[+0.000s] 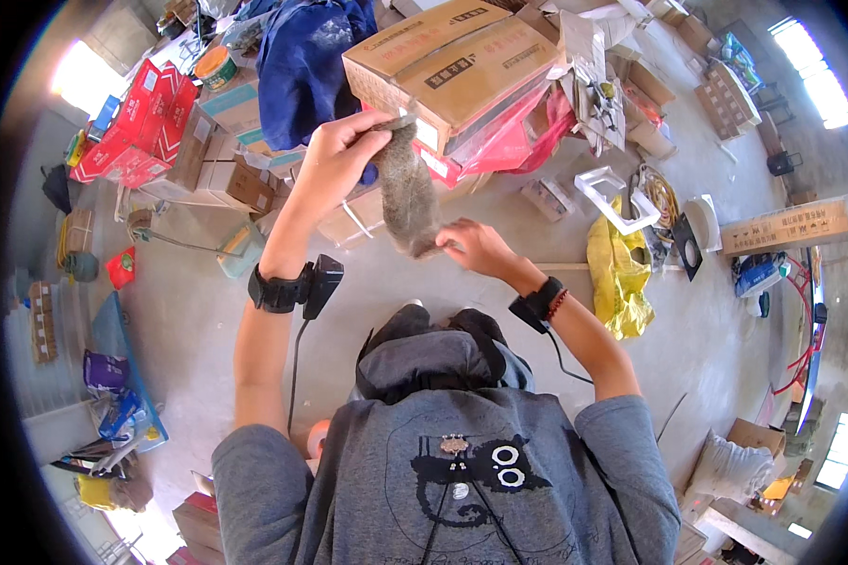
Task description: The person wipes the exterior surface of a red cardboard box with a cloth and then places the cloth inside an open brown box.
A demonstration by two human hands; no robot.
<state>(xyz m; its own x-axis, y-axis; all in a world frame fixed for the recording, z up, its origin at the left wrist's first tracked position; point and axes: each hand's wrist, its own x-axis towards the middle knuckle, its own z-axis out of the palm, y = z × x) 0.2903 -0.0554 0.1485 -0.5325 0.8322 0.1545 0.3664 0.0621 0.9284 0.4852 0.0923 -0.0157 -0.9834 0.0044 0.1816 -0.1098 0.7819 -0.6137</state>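
Note:
A worn grey-brown cloth point(408, 188) is stretched between my hands in front of a stack of boxes. At its upper end, my left hand point(341, 155) pinches it between thumb and fingers. Its lower right corner is held in the closed fingers of my right hand point(483, 248), which is lower and nearer to me. The cloth hangs long and narrow, and its surface looks dirty or fuzzy. Just behind it stands a large brown cardboard box point(452, 71) on pink-red packaging.
Dark blue fabric point(303, 71) drapes beside the box, with a red carton point(146, 122) farther left. On the floor to the right lie a yellow sack point(618, 282), a white square frame point(620, 202) and a long cardboard box point(787, 228). A blue-green container point(242, 250) sits at left.

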